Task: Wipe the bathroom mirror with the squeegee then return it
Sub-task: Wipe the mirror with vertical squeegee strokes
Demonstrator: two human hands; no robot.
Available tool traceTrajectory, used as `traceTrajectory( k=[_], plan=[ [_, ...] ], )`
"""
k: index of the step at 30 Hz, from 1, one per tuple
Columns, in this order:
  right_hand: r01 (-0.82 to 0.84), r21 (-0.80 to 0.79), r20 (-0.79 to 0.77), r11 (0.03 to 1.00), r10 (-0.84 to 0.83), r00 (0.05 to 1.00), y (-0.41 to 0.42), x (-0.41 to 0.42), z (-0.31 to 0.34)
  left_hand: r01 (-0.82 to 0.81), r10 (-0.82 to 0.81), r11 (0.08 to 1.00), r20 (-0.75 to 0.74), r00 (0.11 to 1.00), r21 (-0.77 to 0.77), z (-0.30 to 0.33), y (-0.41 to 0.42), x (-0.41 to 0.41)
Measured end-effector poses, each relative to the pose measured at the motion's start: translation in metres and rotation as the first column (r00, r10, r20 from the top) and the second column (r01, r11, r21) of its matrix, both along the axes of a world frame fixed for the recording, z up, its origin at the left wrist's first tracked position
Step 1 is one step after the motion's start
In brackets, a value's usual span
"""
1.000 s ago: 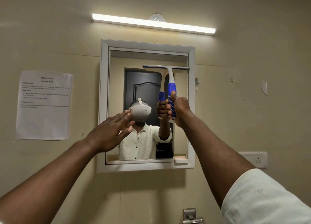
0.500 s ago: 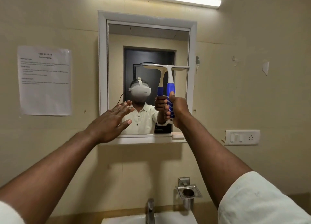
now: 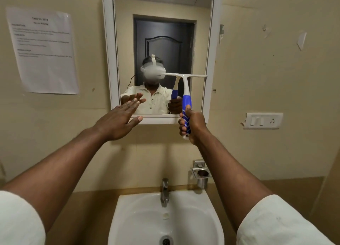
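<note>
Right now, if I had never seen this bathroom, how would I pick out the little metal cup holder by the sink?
Start at the white sink at the bottom of the view and find the tap at its back edge. Look right of the tap, on the wall just above the sink: the cup holder is bolted there. It is the only shiny round steel cup on a bracket, unlike the white switch plate higher up.

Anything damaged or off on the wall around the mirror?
Yes. The switch plate right of the mirror has a loose, peeling flap at its left edge, and the wall above it shows torn scraps and chipped spots. The notice sheet on the left hangs slightly tilted.
</note>
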State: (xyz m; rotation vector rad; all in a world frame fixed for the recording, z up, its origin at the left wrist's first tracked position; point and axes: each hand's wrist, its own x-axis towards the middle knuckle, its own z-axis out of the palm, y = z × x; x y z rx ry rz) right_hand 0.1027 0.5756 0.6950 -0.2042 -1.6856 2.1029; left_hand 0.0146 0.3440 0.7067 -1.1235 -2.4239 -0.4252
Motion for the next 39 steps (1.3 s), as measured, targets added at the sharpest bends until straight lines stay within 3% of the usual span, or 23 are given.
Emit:
traceTrajectory(
  k=[9, 17, 32, 36, 39],
  plan=[
    [0.015, -0.082, 0.149, 0.996, -0.003, 0.989, -0.010, 0.017, -0.072, -0.033, 0.034, 0.999, 0.054, 0.998, -0.030, -0.027, -0.006, 0.007],
    [0.052, -0.144, 0.229, 0.988, -0.017, 0.973, -0.018, 0.024, -0.096, -0.032, 0.036, 0.998, 0.074, 0.997, -0.061, -0.045, -0.009, 0.007],
    [0.202, -0.028, 0.289, 0.979, -0.185, 0.939, -0.024, 0.034, -0.080, -0.056, 0.061, 0.995, 0.070, 0.996, -0.080, -0.045, -0.020, 0.005],
    [0.210, 0.015, 0.255, 0.978, -0.207, 0.945, -0.025, 0.036, -0.073, -0.052, 0.055, 0.997, 0.043, 0.998, -0.058, -0.032, -0.022, 0.006],
    [0.218, 0.135, 0.181, 0.967, -0.240, 0.954, -0.024, 0.036, -0.069, -0.053, 0.053, 0.998, 0.019, 0.998, -0.042, -0.019, -0.023, 0.005]
  ],
)
